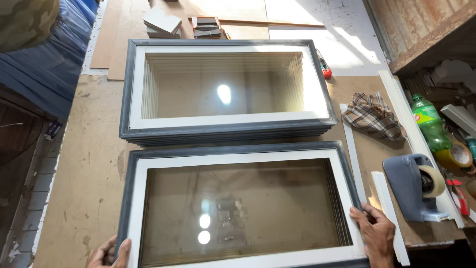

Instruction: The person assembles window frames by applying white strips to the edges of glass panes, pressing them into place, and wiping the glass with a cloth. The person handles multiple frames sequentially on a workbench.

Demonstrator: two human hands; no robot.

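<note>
Right now, looking down from my head, I hold the near grey-and-white rectangular picture frame with its glass pane [243, 208] flat on the brown board worktop [94, 164], just before the stack of matching frames [225, 89]. My left hand [109, 253] closes its grip on the lower left corner; my right hand [374, 233] clasps the right edge. I judge I'm squaring it; the next move needs even, level pressure.
</note>
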